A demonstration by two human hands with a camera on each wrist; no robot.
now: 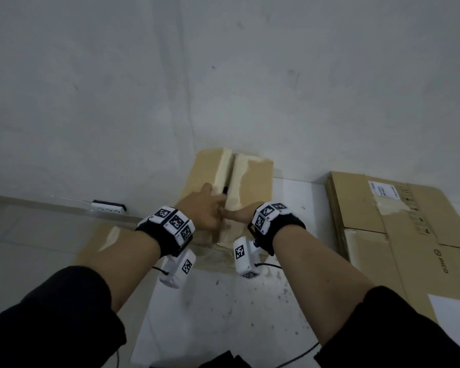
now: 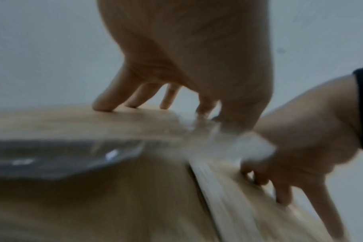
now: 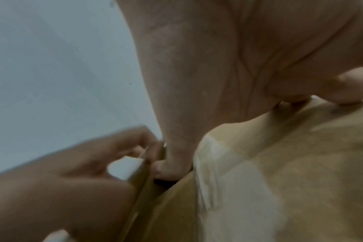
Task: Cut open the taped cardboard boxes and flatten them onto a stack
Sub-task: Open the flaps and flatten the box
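Head view: cardboard box (image 1: 260, 189) on floor (image 1: 223, 301) against wall (image 1: 223, 75), long axis and split top seam (image 1: 230, 168) pointing away from person. Left hand (image 1: 205, 208) pinches left flap (image 1: 210, 166) edge; right hand (image 1: 239, 215) fingers hooked into seam, gripping right flap (image 1: 250, 168).

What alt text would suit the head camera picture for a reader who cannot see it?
Seen from above, a person's left hand and right hand grip the top flaps of a cardboard box at its parted seam. Flattened cardboard lies stacked to the right; a power strip sits by the wall, left.
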